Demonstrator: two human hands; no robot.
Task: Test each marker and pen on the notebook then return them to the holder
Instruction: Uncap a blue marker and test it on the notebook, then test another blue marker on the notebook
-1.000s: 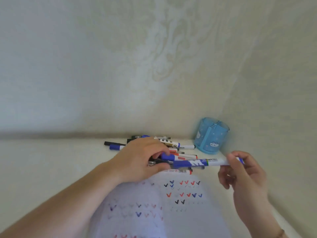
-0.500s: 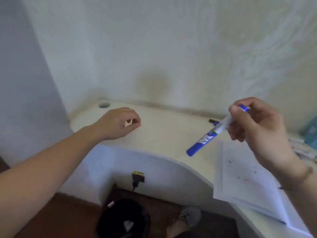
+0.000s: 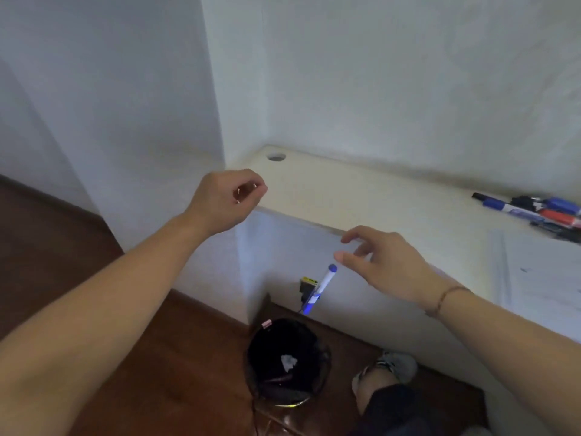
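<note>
A blue-and-white marker [image 3: 319,289] hangs in mid-air, tilted, just below my right hand [image 3: 386,262] and above a black bin [image 3: 283,360]. The fingers of that hand are spread and touch nothing. Over the desk's left corner my left hand [image 3: 226,199] is raised with fingers curled, thumb against fingertips; I see nothing plainly in it. Several markers and pens [image 3: 534,212] lie in a pile on the white desk [image 3: 345,196] at the far right. The open notebook [image 3: 540,272] lies in front of them. The holder is out of view.
The bin stands on the wooden floor under the desk, with crumpled paper inside. A plug [image 3: 306,286] sits on the wall behind the falling marker. My knee and a shoe [image 3: 396,366] are right of the bin. A cable hole [image 3: 276,157] marks the desk's back-left corner.
My view swung left from the notebook to the desk's left end. My right hand, which gripped the blue marker, has opened, and the marker is dropping towards the bin. My left hand left the pile.
</note>
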